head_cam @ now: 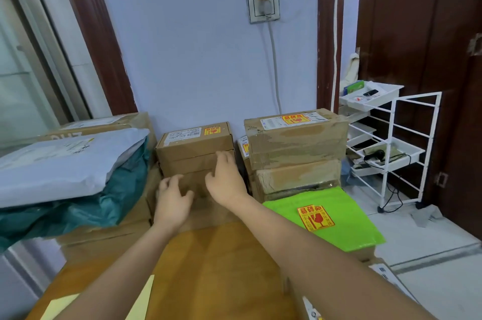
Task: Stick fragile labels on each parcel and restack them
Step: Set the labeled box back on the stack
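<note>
Both hands are out front, fingers loosely curled, grasping nothing: the left hand (173, 196) and right hand (224, 176) just touch the front of the middle cardboard parcel (194, 154) by the wall. I count four fragile labels: one on that parcel (212, 130), one on the taller right stack (296, 119), one behind it (245, 149), one on the green mailer (315, 217). Grey poly bag (65, 166) piled left, white wire rack (396, 147) with trays of odds and ends right
</note>
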The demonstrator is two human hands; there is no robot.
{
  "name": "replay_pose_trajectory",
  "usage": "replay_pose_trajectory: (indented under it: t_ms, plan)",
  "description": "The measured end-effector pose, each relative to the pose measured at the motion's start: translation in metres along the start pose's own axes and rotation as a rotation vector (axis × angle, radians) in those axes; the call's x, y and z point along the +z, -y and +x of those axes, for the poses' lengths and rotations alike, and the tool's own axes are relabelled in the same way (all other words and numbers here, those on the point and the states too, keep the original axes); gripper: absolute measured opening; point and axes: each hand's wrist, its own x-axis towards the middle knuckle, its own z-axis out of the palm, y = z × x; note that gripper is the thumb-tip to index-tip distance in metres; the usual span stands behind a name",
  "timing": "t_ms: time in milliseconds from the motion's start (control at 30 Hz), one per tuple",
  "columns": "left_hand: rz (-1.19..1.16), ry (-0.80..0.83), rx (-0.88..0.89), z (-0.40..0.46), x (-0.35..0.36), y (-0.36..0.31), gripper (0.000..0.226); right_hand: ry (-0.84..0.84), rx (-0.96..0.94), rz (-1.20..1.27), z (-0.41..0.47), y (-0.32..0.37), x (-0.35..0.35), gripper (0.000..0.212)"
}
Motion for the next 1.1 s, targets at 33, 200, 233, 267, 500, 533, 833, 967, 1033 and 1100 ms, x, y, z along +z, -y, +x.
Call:
replay_pose_trajectory:
  t_ms: [33,200,233,267,500,533,833,967,1033,1100]
  plan:
    - [0.003,0.012,0.010,-0.008,-0.001,-0.002,0.046,0.019,-0.028,-0.016,-0.010,0.000,-0.001,0.052]
    - [-0.007,0.068,0.039,-0.046,0.005,-0.012,0.040,0.101,-0.121,-0.107,-0.056,-0.003,-0.016,0.040]
    - [-0.020,0.085,0.026,-0.055,0.008,-0.015,0.040,0.098,-0.140,-0.112,-0.065,-0.003,-0.019,0.039]
    - [-0.035,0.105,0.012,-0.065,0.012,-0.018,0.040,0.095,-0.161,-0.113,-0.073,-0.004,-0.022,0.037]
    - [-0.200,0.162,0.028,-0.123,0.043,-0.035,0.019,-0.002,-0.242,-0.065,-0.122,-0.016,-0.063,0.041]
    - [-0.215,0.170,0.009,-0.130,0.047,-0.037,0.018,-0.031,-0.237,-0.065,-0.127,-0.021,-0.071,0.041]
    - [-0.509,0.253,-0.126,-0.171,0.069,-0.060,0.022,-0.431,0.003,-0.078,-0.159,-0.097,-0.141,0.031]
    - [-0.680,0.296,-0.258,-0.180,0.080,-0.065,0.038,-0.617,0.159,-0.009,-0.172,-0.132,-0.145,0.030]
    - [-0.761,0.299,-0.301,-0.184,0.081,-0.069,0.044,-0.640,0.217,0.042,-0.178,-0.142,-0.141,0.031]
    - [-0.802,0.306,-0.318,-0.187,0.081,-0.072,0.048,-0.632,0.253,0.088,-0.182,-0.149,-0.134,0.033]
